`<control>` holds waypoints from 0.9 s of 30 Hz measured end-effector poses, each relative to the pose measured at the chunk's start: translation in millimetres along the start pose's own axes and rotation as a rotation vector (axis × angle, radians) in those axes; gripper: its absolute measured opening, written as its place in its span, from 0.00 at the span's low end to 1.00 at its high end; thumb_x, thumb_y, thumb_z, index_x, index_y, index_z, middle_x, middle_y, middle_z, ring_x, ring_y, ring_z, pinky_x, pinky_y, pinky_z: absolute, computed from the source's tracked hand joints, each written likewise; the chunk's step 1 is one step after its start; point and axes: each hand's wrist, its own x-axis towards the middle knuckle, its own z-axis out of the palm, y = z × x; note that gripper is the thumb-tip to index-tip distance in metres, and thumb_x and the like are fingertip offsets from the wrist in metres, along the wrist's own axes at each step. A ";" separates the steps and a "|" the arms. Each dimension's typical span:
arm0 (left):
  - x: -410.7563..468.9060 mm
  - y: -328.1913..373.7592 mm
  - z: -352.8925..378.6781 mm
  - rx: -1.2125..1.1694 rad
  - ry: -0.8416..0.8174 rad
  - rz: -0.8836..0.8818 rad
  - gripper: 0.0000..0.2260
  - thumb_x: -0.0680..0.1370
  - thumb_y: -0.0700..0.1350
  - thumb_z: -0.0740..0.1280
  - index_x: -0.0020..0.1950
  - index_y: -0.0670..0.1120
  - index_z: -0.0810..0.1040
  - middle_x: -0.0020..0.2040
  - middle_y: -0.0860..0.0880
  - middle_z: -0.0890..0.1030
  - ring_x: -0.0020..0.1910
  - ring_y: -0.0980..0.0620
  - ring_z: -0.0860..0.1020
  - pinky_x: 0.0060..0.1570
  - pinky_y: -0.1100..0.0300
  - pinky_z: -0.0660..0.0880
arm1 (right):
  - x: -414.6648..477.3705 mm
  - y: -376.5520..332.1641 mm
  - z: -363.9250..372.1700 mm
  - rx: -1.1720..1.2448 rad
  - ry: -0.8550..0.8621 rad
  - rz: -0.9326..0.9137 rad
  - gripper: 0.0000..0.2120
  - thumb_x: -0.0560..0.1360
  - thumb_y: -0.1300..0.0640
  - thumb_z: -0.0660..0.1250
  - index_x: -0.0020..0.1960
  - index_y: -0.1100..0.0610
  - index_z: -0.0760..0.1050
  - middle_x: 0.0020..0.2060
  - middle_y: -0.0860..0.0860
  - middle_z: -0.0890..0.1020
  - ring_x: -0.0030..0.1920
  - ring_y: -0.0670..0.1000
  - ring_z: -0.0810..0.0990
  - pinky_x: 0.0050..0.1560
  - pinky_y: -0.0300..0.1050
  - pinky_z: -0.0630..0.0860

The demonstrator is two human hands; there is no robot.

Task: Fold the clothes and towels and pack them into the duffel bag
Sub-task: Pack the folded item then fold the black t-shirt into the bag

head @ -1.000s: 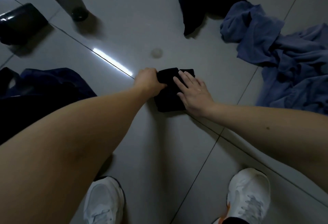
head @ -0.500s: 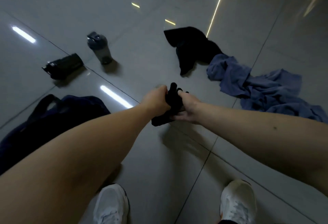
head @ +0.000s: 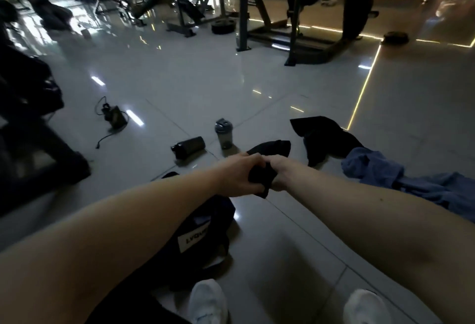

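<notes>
Both hands hold one small folded black cloth [head: 264, 173] in the air above the tiled floor. My left hand [head: 237, 177] grips its left side and my right hand [head: 281, 172] grips its right side, knuckles nearly touching. The cloth's far end sticks up past my fingers. The dark duffel bag [head: 205, 231], with a white label, lies on the floor under my left forearm, which hides much of it. A black garment [head: 323, 138] and a crumpled blue towel [head: 421, 185] lie on the floor to the right.
A shaker bottle [head: 224, 134] stands ahead of my hands, with a dark bottle [head: 189, 147] lying beside it. A small device with a cable [head: 114, 116] sits at the left. Gym machines [head: 290, 10] fill the back. My white shoes [head: 208, 300] are at the bottom.
The black cloth has left the floor, where my right hand pressed it flat, and is now held up in both hands. My view has tilted upward toward the gym.
</notes>
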 end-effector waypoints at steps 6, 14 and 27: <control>-35.5 -74.3 -30.3 -0.148 0.311 -0.400 0.04 0.76 0.48 0.71 0.48 0.50 0.79 0.43 0.51 0.81 0.47 0.48 0.81 0.51 0.54 0.78 | -4.1 4.9 43.0 -0.169 -0.149 -0.149 0.09 0.82 0.59 0.64 0.59 0.63 0.76 0.54 0.63 0.84 0.50 0.59 0.84 0.45 0.50 0.81; -80.4 -169.4 1.3 -1.266 0.013 -0.713 0.22 0.77 0.55 0.70 0.65 0.43 0.78 0.57 0.43 0.83 0.51 0.47 0.82 0.50 0.55 0.78 | 34.0 29.8 93.1 -0.456 -0.363 -0.132 0.08 0.80 0.56 0.66 0.56 0.59 0.79 0.45 0.55 0.87 0.45 0.52 0.86 0.48 0.45 0.82; -92.0 -219.0 83.9 -0.694 0.390 -1.052 0.33 0.70 0.47 0.78 0.70 0.48 0.67 0.56 0.48 0.76 0.54 0.48 0.77 0.57 0.54 0.77 | 147.9 101.5 164.2 -1.096 -0.187 -0.207 0.42 0.64 0.49 0.77 0.73 0.57 0.63 0.55 0.57 0.81 0.51 0.56 0.83 0.47 0.48 0.82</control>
